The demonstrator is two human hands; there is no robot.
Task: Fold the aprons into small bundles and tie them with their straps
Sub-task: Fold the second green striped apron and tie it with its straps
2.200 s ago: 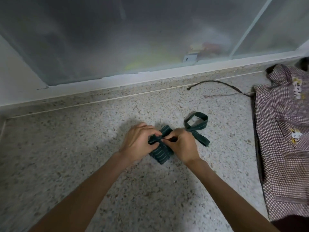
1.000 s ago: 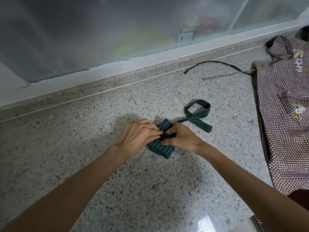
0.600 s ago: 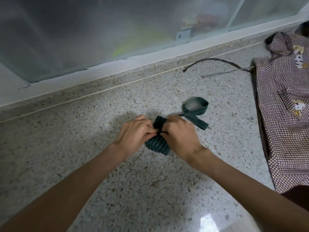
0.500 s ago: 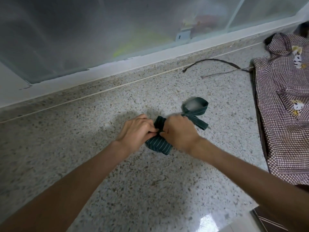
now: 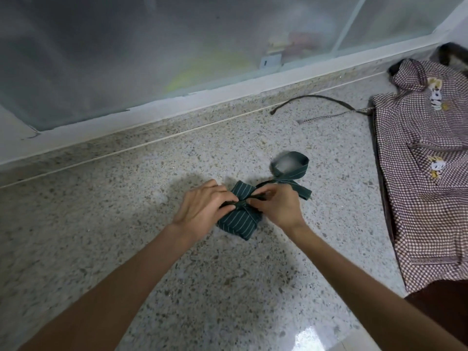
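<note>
A dark green pinstriped apron is folded into a small bundle [image 5: 238, 222] in the middle of the speckled stone counter [image 5: 126, 224]. A strap crosses its top. My left hand [image 5: 202, 209] pinches that strap on the bundle's left side, and my right hand [image 5: 278, 206] pinches it on the right. The rest of the green strap [image 5: 291, 171] loops and trails behind my right hand, its loop blurred. A brown checked apron [image 5: 425, 188] with cartoon patches lies flat at the right.
The checked apron's thin straps [image 5: 319, 107] lie on the counter toward the back. A frosted window with a white sill [image 5: 228, 92] runs along the far edge. A dark shape fills the lower right corner [image 5: 440, 302].
The bundle has turned so more of its striped face shows. My fingers have shifted from covering it to pinching the strap across its top. The loose loop has moved slightly.
</note>
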